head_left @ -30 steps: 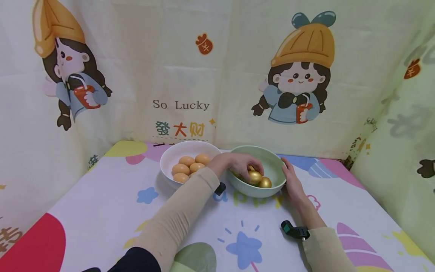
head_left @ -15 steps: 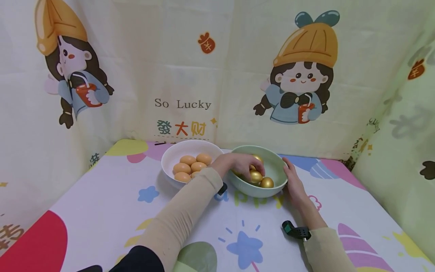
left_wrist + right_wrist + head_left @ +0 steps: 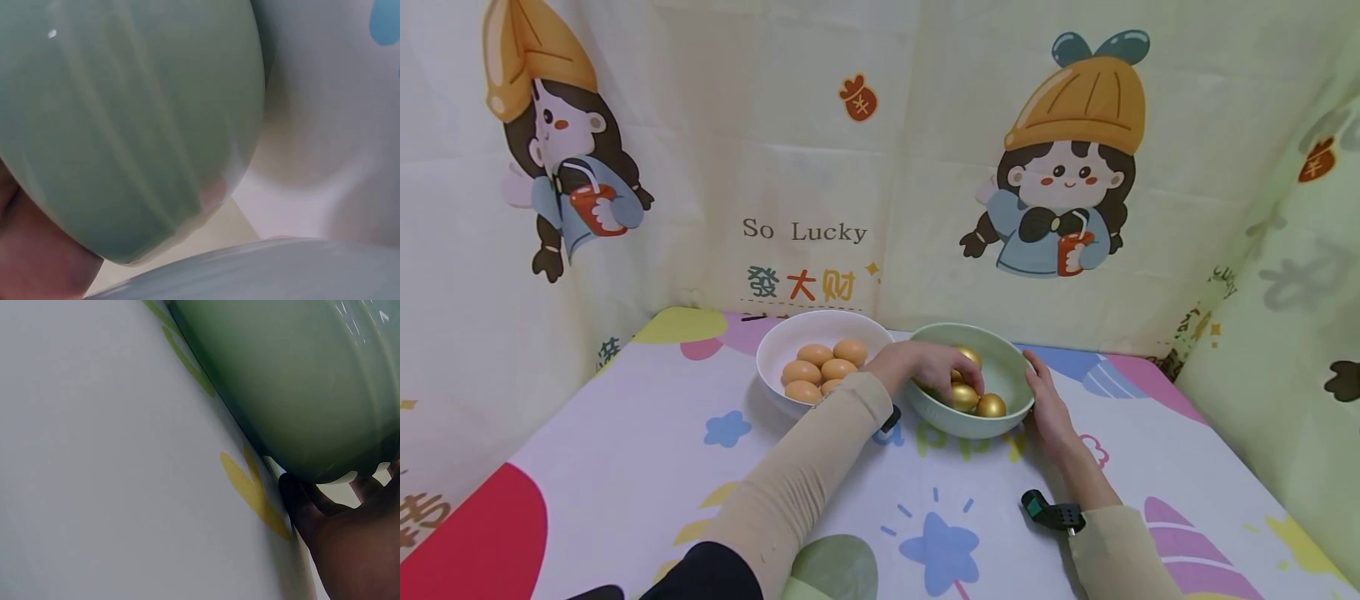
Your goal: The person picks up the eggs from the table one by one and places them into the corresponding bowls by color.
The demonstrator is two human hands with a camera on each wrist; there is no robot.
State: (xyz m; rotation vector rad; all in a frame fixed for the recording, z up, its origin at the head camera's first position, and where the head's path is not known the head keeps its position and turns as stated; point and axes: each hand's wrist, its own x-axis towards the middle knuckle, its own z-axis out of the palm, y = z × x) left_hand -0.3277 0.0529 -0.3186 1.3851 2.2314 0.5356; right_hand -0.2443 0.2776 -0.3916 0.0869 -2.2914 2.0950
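A green bowl (image 3: 1011,375) holds several golden eggs (image 3: 991,406) at the middle of the table. My left hand (image 3: 936,367) reaches over its left rim, fingers bent down, with thumb and fingertips around a golden egg (image 3: 962,397). Part of the eggs is hidden under that hand. Against the bowl's right outer side rests my right hand (image 3: 1051,406). The right wrist view has the fingers (image 3: 303,503) touching the lower wall of the green bowl (image 3: 300,381). In the left wrist view the green bowl (image 3: 137,125) fills most of the picture, and the eggs are out of sight.
A white bowl (image 3: 775,350) with several brown eggs (image 3: 802,372) stands left of the green bowl, partly behind my left forearm. The patterned tablecloth (image 3: 647,467) covers the table. A printed curtain (image 3: 917,208) hangs right behind both bowls.
My left hand stays in the green bowl, and its fingers shift slightly among the golden eggs. The eggs under it move a little. My right hand keeps its place at the bowl's side.
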